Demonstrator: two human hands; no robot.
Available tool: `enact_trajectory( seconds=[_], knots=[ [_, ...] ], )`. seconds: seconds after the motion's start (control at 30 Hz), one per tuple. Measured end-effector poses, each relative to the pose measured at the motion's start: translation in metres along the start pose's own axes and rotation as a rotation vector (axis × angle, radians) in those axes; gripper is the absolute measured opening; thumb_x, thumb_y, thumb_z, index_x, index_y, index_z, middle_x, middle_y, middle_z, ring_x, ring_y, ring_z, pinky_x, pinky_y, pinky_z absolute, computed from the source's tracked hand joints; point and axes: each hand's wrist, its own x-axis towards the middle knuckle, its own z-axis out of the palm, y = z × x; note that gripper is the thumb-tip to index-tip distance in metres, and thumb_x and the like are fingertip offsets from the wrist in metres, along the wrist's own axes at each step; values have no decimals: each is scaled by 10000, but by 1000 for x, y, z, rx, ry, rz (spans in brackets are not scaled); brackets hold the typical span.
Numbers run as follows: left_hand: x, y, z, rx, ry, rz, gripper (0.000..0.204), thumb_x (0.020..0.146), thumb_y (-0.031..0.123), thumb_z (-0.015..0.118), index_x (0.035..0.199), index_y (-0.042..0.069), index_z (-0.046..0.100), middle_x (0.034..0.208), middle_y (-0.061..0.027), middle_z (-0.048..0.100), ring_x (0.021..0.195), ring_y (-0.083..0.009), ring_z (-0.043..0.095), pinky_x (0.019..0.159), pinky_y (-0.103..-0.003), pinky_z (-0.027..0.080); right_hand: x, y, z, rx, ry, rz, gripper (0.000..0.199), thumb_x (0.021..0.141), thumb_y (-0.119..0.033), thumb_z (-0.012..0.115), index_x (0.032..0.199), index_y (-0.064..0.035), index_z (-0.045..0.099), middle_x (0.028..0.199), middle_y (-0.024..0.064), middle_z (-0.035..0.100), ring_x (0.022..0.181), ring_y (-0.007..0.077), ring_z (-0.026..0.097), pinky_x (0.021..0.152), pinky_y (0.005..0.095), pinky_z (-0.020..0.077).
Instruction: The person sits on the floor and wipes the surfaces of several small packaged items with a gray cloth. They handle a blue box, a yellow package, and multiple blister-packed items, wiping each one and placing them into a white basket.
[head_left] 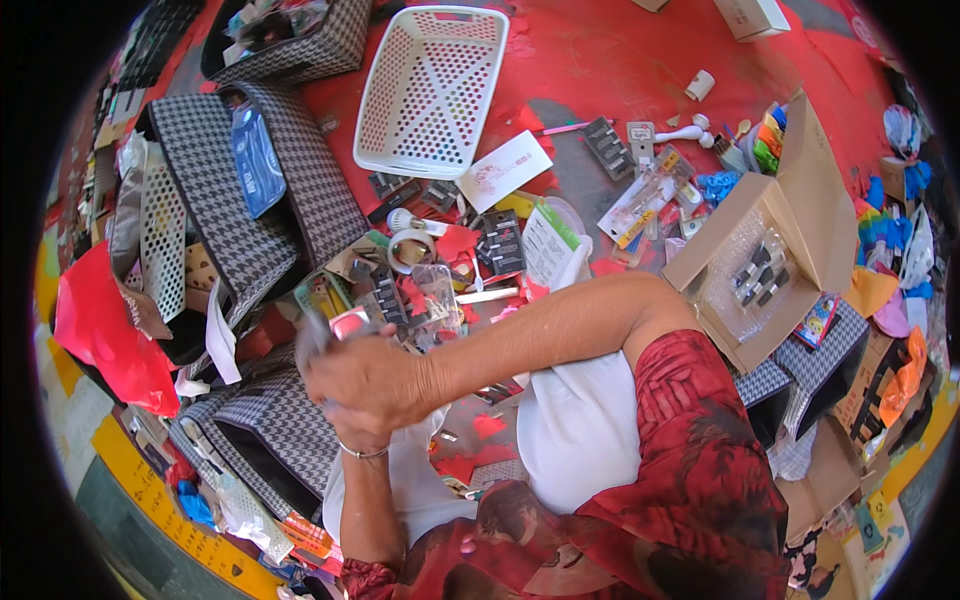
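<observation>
My two hands meet at the left of the middle, the right one overlapping the left. The right hand, reaching across from the right, is closed, its fingers smeared by motion. Under it is my left hand, with a thin bracelet at the wrist; its fingers are mostly hidden. A blurred dark grey thing sticks up at the fingers; its kind cannot be made out. Just beyond the hands lie a roll of tape, a clear plastic box and small black packs.
A white perforated basket stands at the back on a red ground sheet. Houndstooth storage boxes crowd the left. On the right, an open cardboard box holds bubble wrap and small black items. A light bulb and a white card lie between.
</observation>
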Motion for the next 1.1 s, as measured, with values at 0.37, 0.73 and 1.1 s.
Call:
enact_trajectory(
  seconds=[0.37,0.73,1.1],
  knots=[
    [21,19,6,-1441,-137,-732,592,895,528,256,1225,60,406,1170,-162,506,877,-201,568,616,-322,494,11,91,-31,-589,-337,217,162,708,-113,529,824,-19,594,840,162,578,787,304,567,662,381,466],
    [23,20,5,-1282,239,-992,369,922,334,302,1135,83,470,1011,-95,579,766,-162,560,530,-306,453,-7,19,6,-216,-534,61,89,717,-146,531,784,-90,550,758,76,564,726,253,572,609,377,469],
    [19,18,-9,-1141,-127,-698,643,801,463,557,1214,-2,392,1094,-226,537,967,-277,576,725,-392,539,8,106,-53,236,3,1073,223,773,-208,568,832,2,612,676,50,591,634,138,556,613,282,447]
  ],
)
